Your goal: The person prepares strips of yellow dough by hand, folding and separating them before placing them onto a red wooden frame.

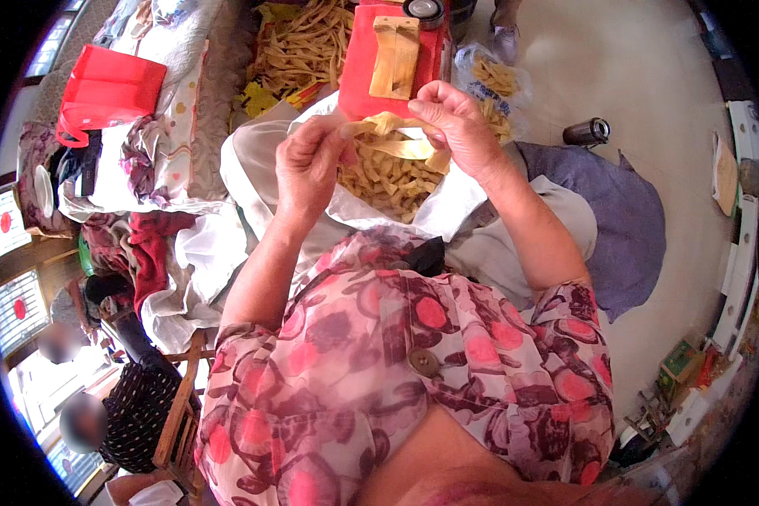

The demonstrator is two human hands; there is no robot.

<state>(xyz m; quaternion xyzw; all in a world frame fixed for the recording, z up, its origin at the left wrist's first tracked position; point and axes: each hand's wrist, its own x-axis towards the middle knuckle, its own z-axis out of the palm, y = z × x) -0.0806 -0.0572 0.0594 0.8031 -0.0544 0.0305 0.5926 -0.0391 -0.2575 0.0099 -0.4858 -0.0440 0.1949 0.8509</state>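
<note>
My left hand [308, 164] and my right hand [464, 126] are raised in front of me, each pinching a pale yellow, flat, flexible strip [401, 149]. Between my fingertips the strip folds over in a loop; whether it is knotted I cannot tell. Just below lies a heap of short, curled yellow pieces [388, 187] on white cloth [354, 211] over my lap. A wooden block [396, 57] with a raised bar rests on a red stool or box top [358, 76] beyond my hands.
Long yellowish strips [308, 46] are piled at the far left. A plastic bag [514, 88] with more pieces stands right of the red top. A dark cup [586, 132] is on the floor. At left are a bed with a red bag [110, 84] and people seated behind.
</note>
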